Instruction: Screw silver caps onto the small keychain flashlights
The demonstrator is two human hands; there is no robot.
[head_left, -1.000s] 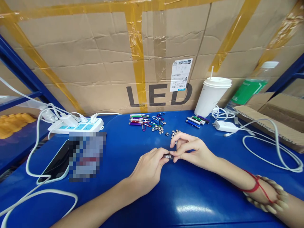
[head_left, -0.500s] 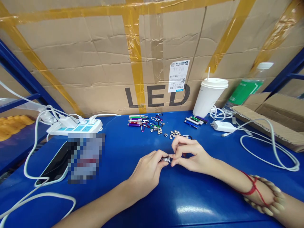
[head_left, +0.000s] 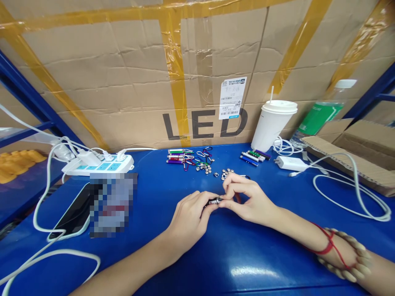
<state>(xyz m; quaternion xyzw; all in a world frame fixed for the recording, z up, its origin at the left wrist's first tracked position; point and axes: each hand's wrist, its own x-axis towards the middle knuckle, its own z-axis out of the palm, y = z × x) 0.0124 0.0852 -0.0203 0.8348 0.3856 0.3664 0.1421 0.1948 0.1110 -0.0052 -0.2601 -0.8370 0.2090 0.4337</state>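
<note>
On a blue table (head_left: 154, 197), a phone (head_left: 72, 207) is lying in front of a white power strip (head_left: 105, 167), with clipped metal tubes (head_left: 175, 157) farther right. Near the centre, the left hand (head_left: 189, 220) is pinching a small black cylinder (head_left: 212, 202) between thumb and fingers. The right hand (head_left: 251, 201) is gripping its other end with its fingertips, while loose coloured tubes (head_left: 249, 160) are lying beyond, near a white cup (head_left: 271, 127).

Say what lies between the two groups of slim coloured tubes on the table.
In the head view, between the left tubes and the right tubes lie carabiner clips and, slightly nearer the person, small round metal pieces.
</note>
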